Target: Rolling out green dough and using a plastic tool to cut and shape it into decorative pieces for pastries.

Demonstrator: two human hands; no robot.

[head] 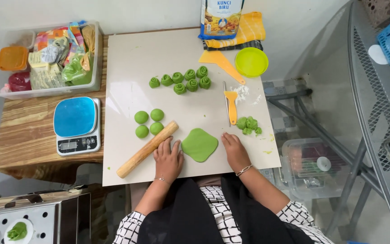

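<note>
Head view: a flattened green dough disc (199, 144) lies near the front edge of the pale board (127, 95), and everything else is easiest placed from it. The left hand (168, 160) rests flat on the board just left of the disc, fingers loose and spread, fingertips at the disc's edge, grasping nothing. The right hand (235, 151) lies just right of the disc, palm down and released too, with a bracelet at the wrist.

Left of the disc, just beyond the left hand, a wooden rolling pin (147, 149) lies slanted on the board; the hand's fingers are close to it (whether they touch I cannot tell). Up and left of the disc sit four smooth green dough balls (149, 123) in a tight square. Farther back from the disc is a cluster of green spiral rolls (183, 80). Right of the disc and a little back, a yellow scraper (232, 106) lies beside a small heap of dough scraps (249, 125). Well behind, a round yellow-green lid (251, 62) sits at the board's far corner.

Far left of the disc, off the board on the wooden tabletop (23, 135), stands a blue-topped scale (76, 124).
</note>
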